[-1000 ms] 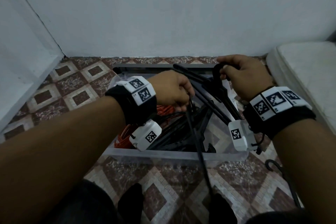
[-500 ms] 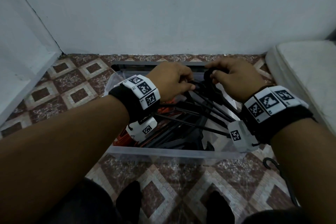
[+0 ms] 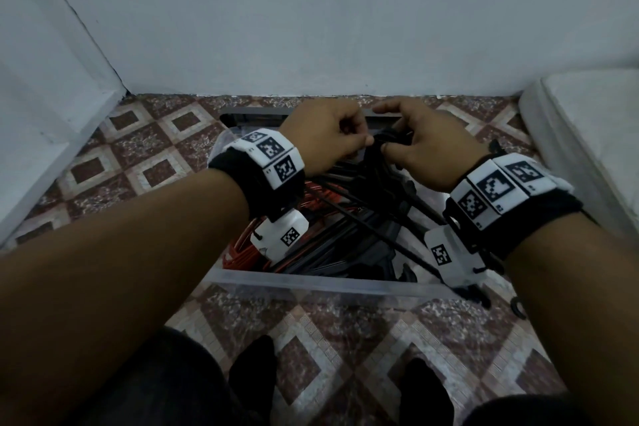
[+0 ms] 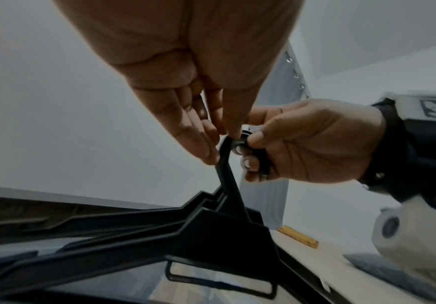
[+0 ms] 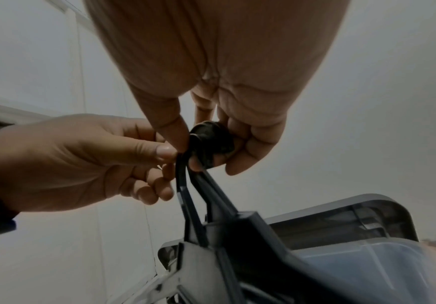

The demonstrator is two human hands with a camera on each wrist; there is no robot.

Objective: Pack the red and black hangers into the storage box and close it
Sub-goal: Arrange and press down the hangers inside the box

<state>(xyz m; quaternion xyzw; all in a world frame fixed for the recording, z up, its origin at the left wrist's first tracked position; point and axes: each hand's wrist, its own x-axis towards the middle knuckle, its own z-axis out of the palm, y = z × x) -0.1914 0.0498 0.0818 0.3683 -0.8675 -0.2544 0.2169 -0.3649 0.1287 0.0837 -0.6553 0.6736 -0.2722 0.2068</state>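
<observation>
Left hand: my left hand (image 3: 325, 140) was over the far part of the box; thumb and fingers (image 4: 206, 152) pinched the neck of a black hanger just beside its hook
Right hand: my right hand (image 3: 428, 152) sat just beside the left one, thumb tips nearly meeting; its fingers (image 5: 250, 152) were curled round the bunched hooks of the black hangers (image 4: 211, 232)
Black hangers: the bunch hung from both grips with hooks up at the far side; shoulders sloped down toward me into the box; more black ones lay across the middle and right of the box floor
Red hangers: the red hangers (image 3: 242, 252) lay inside the box at its near left, partly under the black ones
Storage box: the clear storage box (image 3: 311, 282) stood open on the patterned tile floor (image 3: 131, 156), between my arms; a grey lid (image 5: 341, 218) stood behind its far edge against the wall
Right of the box: a black hook (image 3: 517, 308) lay on the tiles by my right wrist; a white cushion (image 3: 587, 135) lay further right
</observation>
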